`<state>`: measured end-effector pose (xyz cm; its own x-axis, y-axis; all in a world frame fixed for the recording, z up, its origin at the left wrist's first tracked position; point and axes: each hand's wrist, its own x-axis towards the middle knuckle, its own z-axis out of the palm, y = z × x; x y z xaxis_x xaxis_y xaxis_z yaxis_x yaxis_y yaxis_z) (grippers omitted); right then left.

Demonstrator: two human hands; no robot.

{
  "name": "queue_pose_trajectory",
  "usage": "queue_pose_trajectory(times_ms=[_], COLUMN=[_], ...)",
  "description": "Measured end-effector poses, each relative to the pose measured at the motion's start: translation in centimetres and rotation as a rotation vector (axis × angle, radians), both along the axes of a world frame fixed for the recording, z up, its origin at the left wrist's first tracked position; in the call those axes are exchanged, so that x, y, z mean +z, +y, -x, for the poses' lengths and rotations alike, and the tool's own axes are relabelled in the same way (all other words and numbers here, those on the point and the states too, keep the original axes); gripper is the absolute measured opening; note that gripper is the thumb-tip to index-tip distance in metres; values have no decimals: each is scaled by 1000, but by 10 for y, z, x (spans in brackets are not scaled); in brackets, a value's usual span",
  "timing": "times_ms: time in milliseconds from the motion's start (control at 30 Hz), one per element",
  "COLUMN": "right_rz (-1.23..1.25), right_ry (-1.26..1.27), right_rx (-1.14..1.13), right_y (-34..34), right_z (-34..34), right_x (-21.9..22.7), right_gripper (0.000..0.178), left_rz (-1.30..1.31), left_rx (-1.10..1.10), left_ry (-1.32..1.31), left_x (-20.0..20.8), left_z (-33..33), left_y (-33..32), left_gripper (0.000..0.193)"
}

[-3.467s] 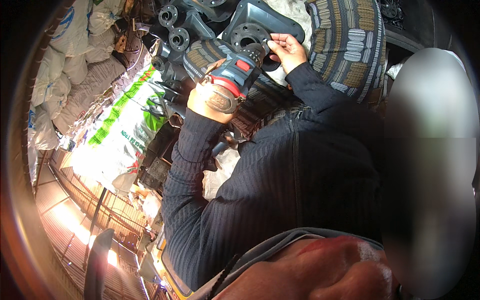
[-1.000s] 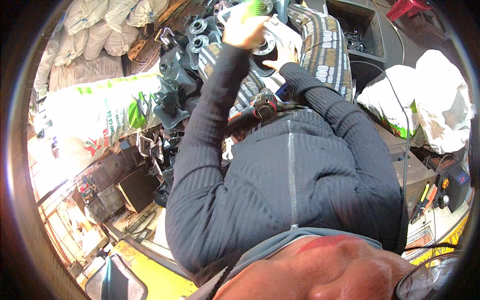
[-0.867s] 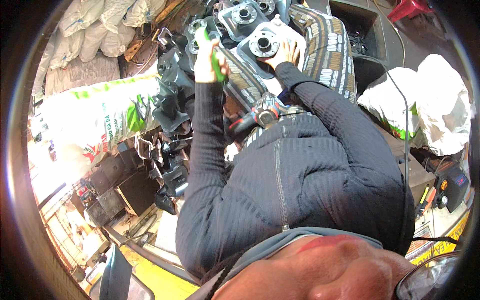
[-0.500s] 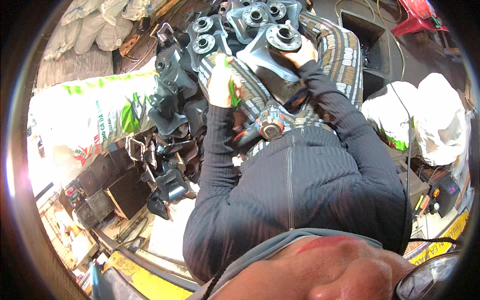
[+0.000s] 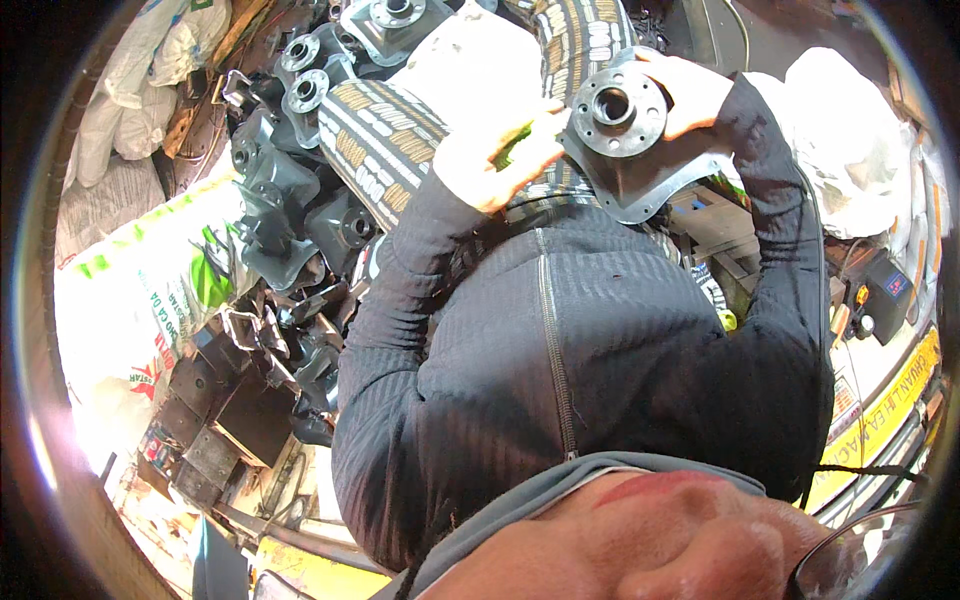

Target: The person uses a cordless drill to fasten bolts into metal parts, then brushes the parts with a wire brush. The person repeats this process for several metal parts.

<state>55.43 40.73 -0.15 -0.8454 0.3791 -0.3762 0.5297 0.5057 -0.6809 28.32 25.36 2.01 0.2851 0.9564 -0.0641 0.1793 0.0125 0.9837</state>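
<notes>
In my right hand (image 5: pixel 690 95) is a grey metal part with a round flange (image 5: pixel 618 112), a raised ring around its center hole and a flared, square-cornered plate. My thumb and fingers grip its far right edge, and it is tilted over my lap. My left hand (image 5: pixel 490 155) is curled just left of the flange, its fingertips at the part's edge. It holds a small bright-green object (image 5: pixel 515 145), mostly hidden by the fingers, so its kind does not show. Glare washes out part of this hand.
More flanged metal parts (image 5: pixel 390 20) are heaped beyond my knees and to the left (image 5: pixel 275 200). A bright white sack (image 5: pixel 475 60) lies between my patterned trouser legs. White-and-green sacks (image 5: pixel 150 270) stand at left, and white bags (image 5: pixel 845 140) at right.
The flanged part has come nearer and to the right in my right hand. My left hand has moved toward it, still with the green object. The cordless drill on my lap is out of sight.
</notes>
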Motion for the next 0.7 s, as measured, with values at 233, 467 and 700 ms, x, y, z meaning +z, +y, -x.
queue_pose_trajectory(times_ms=[233, 467, 700], right_rz=[24, -315, -16], right_ry=[88, 125, 96], right_rx=[37, 22, 39], right_y=[2, -1, 5], right_z=[-2, -11, -12], right_x=[-35, -65, -65], right_gripper=[78, 83, 85], left_rz=[-486, -254, -187], left_rx=[82, 40, -116], left_ry=[330, 449, 307], left_x=[-23, -29, -27], left_z=[-30, -42, -38], left_y=[10, 13, 24], left_gripper=[38, 42, 37])
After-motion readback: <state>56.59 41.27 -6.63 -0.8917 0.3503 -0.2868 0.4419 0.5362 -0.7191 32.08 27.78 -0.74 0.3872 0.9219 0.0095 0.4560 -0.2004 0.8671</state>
